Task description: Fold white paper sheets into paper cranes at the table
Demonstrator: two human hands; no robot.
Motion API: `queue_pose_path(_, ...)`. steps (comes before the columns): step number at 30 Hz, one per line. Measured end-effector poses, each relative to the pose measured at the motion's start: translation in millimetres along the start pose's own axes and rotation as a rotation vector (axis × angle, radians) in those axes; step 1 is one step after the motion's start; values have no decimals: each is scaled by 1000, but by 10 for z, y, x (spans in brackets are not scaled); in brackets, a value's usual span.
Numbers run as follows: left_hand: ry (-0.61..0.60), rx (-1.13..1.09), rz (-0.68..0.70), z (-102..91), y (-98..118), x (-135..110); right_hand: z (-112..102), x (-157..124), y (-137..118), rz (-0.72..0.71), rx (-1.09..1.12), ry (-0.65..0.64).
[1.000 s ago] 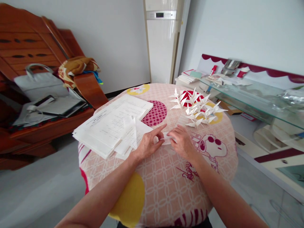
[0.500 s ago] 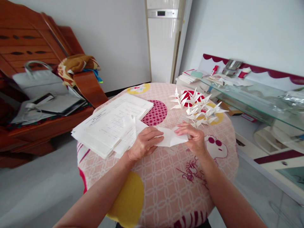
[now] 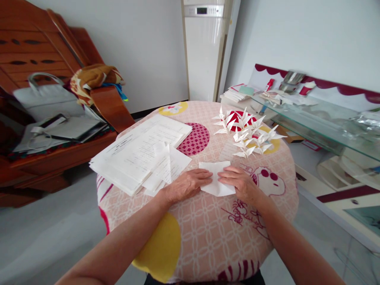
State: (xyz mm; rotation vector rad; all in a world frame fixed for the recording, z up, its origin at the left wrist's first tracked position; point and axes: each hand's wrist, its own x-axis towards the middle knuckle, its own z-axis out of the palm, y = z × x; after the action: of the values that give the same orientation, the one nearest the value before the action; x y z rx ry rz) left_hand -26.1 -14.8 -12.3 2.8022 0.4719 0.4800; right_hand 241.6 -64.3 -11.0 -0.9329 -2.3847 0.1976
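Observation:
A small creased sheet of white paper [image 3: 217, 189] lies opened out on the cloth-covered round table. My left hand [image 3: 188, 182] rests on its left edge, fingers stretched out flat. On the opposite edge, the straight fingers of my right hand [image 3: 241, 181] press down; the thumbs are mostly hidden. Just left of my left hand are loose white paper pieces [image 3: 181, 160], one with a raised fold. A stack of printed sheets [image 3: 127, 150] lies beyond them. Several folded white paper cranes [image 3: 245, 132] stand grouped at the far right of the table.
A patterned pink tablecloth [image 3: 196, 245] covers the table. To the left stands a wooden bench [image 3: 111, 109] with a grey bag [image 3: 44, 97] and cloths on it. A glass shelf [image 3: 320, 122] flanks the right side, and a tall white air conditioner [image 3: 202, 55] stands behind.
The paper has gone from being held folded between my fingers to lying spread on the table. Both hands have lowered and flattened onto it, and my left hand uncovers more loose paper.

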Motion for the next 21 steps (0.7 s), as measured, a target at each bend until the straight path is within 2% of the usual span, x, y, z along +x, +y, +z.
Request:
queue_pose_path(5, 42, -147, 26, -49, 11, -17, -18, -67, -27, 33, 88, -16)
queue_pose_path(8, 131, -239, -34, -26, 20, 6, -52, -64, -29, 142, 188, 10)
queue_pose_path(10, 189, -307, -174, -8, 35, 31, -92, -24, -26, 302, 266, 4)
queue_pose_path(13, 222, -374, -487, 2, 68, 84, -133, 70, 4, 632, 334, -33)
queue_pose_path(15, 237, -374, -665, -2, 89, 131, -124, 136, 40, 773, 375, -27)
queue_pose_path(18, 298, -309, -832, -9, 109, 207, -67, 216, 88, 844, 414, 39)
queue_pose_path(21, 342, -244, -898, -1, 112, 263, -2, 253, 97, 868, 368, 138)
